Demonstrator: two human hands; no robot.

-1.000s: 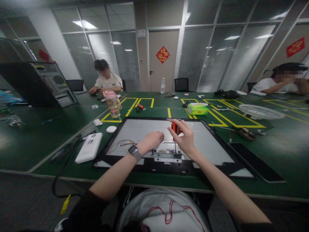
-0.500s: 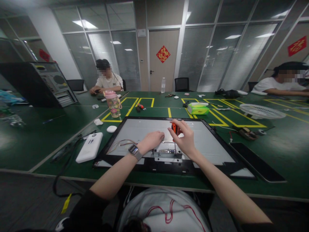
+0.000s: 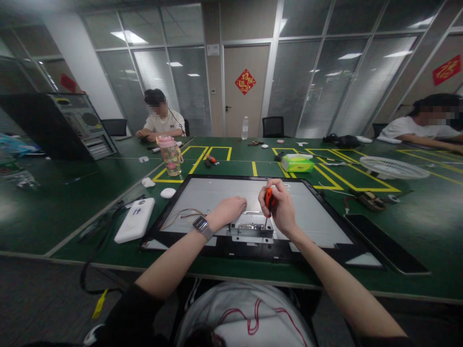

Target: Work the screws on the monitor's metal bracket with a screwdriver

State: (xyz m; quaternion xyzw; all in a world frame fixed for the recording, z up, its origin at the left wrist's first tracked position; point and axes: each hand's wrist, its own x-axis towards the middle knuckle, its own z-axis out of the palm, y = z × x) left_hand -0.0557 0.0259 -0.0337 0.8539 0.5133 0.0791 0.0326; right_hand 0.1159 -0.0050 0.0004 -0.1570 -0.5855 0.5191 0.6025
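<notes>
Right hand (image 3: 284, 212) now curled tighter round an orange-and-black screwdriver (image 3: 269, 197), forearms (image 3: 173, 262) stretched forward, tool pointing down at a metal bracket (image 3: 249, 233) on the flat screen panel (image 3: 314, 217), left hand (image 3: 229, 210) bent just beside it, hold impossible to tell, pink-topped bottle (image 3: 170, 156) beyond

The green worktop (image 3: 427, 226) has yellow lines (image 3: 254, 168). Past its far edge is a light brown door (image 3: 253, 110) with a red sign (image 3: 245, 81). Tall glass walls (image 3: 302, 21) with blinds (image 3: 304, 96) stand on both sides. White lights (image 3: 129, 36) show in the glass. A black chair (image 3: 273, 126) sits by the far edge. The floor (image 3: 32, 299) is dark gray.
</notes>
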